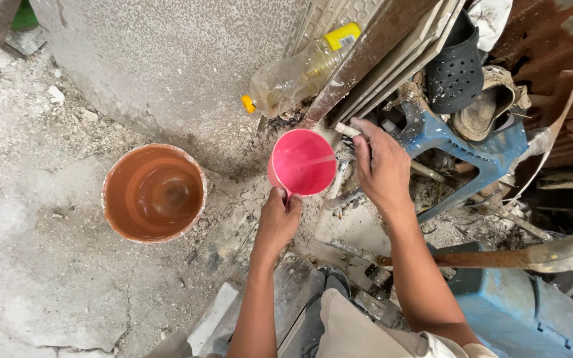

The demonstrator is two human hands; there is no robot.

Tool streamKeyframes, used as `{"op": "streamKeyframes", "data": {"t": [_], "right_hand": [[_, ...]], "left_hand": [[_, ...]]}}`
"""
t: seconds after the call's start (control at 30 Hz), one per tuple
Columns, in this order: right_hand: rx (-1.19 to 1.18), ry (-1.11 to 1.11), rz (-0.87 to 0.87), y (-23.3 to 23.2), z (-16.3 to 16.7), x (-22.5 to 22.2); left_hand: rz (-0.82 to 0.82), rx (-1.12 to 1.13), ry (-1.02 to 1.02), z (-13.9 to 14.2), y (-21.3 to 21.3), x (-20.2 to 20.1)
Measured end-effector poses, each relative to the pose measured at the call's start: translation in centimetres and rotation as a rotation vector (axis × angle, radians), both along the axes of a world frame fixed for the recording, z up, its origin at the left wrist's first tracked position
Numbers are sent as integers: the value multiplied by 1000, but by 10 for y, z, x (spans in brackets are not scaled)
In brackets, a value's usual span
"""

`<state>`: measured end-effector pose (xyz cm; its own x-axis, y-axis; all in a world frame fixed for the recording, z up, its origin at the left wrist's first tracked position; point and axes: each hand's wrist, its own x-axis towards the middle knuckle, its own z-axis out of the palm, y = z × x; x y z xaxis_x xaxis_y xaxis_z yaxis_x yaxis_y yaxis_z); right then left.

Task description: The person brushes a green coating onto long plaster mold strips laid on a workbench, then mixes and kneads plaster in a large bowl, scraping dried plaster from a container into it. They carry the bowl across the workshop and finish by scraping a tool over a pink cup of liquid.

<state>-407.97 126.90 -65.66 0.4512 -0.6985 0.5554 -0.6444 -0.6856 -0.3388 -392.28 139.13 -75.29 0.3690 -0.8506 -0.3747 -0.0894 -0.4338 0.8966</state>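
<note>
L hand (277,222) grips the handle of the pink scoop (302,162), cup just ahead of its knuckles, mouth up, handle running back toward the wrist. R hand (382,166), just right of cup, fingers curled on prob. a tap (347,129); thin stream lands inside.

Clear plastic bottle (294,75) at twelve o'clock, tilted, orange cap low-left, yellow label (341,35) at its upper end, leaning against grey wall (167,59)
</note>
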Motion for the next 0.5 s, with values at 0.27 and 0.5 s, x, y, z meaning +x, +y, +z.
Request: {"op": "streamKeyframes", "data": {"t": [0.27, 0.5], "right_hand": [[285, -54, -36, 1, -3, -14], [312, -67, 15, -1, 0, -13]], "left_hand": [[-7, 6, 4, -4, -2, -2], [2, 35, 8, 1, 2, 3]]}}
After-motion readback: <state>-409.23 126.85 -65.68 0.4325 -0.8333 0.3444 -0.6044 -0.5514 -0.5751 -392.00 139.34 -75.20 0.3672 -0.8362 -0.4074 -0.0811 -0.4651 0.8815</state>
